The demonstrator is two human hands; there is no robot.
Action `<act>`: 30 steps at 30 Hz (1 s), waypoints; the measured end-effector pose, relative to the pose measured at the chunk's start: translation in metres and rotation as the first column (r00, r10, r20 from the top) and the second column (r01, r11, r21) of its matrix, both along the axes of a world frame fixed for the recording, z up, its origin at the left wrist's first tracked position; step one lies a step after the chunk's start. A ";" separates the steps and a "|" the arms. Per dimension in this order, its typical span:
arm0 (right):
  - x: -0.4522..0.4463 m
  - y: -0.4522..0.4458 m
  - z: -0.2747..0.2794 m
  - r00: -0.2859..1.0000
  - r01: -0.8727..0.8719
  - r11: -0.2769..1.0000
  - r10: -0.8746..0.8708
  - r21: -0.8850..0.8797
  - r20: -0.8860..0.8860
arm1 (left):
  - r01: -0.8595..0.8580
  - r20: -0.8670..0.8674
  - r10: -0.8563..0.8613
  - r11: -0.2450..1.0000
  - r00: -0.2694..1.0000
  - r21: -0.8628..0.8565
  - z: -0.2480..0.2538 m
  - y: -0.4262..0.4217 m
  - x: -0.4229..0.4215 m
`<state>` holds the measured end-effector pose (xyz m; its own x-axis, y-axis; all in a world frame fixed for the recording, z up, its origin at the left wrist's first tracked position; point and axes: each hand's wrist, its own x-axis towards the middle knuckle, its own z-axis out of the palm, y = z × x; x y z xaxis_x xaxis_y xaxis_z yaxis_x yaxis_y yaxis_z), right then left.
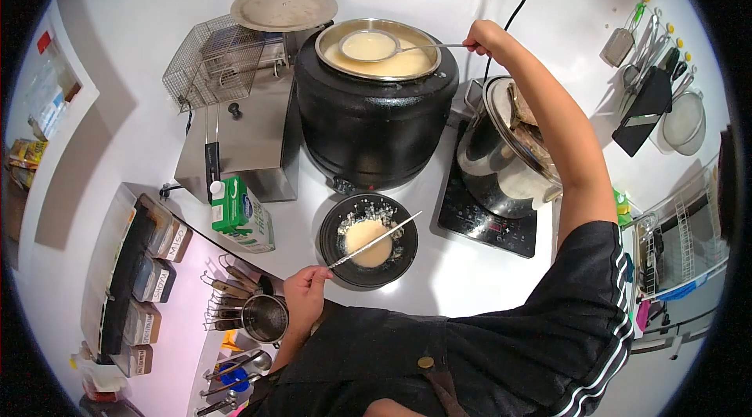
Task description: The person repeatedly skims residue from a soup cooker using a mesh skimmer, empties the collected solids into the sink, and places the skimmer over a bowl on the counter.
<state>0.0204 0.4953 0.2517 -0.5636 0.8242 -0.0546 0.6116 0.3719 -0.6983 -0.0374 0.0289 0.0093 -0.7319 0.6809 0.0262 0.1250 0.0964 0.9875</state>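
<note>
My right hand [487, 37] is closed round the handle of a ladle [433, 46]. The ladle's round bowl, full of cream-coloured soup, is at the surface of the soup in a black soup kettle [376, 131]. Low on the left, my left hand [305, 293] pinches one end of a long, thin, pale stick [376, 240], perhaps a chopstick. The stick slants across a black bowl [408, 259], which holds pale cream liquid [362, 249] with white bits clinging round its inner wall. Whether the stick touches the bowl's rim, I cannot tell.
A large steel pot [501, 174] with bones sits on an induction cooker [487, 225] at right. Left of the kettle stand a fryer [243, 139], its wire basket [215, 64] and a green-and-white carton [243, 215]. Utensils, including a strainer [684, 123], hang on the right wall.
</note>
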 end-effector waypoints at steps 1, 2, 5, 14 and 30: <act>0.002 0.003 -0.001 0.998 0.022 1.000 -0.022 -0.002 -0.051 | 0.000 -0.001 0.000 1.000 1.000 -0.005 0.001 0.000 0.000; 0.005 0.004 0.000 0.998 0.023 1.000 -0.024 -0.002 -0.052 | 0.001 -0.003 -0.001 1.000 1.000 -0.009 0.001 0.000 0.000; 0.014 0.005 0.003 0.997 -0.023 1.000 0.021 0.020 0.077 | 0.018 0.001 -0.018 1.000 1.000 -0.024 -0.001 0.002 0.000; 0.025 -0.006 0.008 0.994 0.086 0.996 -0.084 -0.023 0.066 | 0.027 -0.093 -0.028 1.000 0.995 -0.007 0.003 0.006 0.001; 0.044 -0.014 0.019 0.990 0.108 0.994 -0.105 -0.031 0.094 | 0.029 -0.089 -0.028 1.000 0.996 0.010 0.000 0.002 0.002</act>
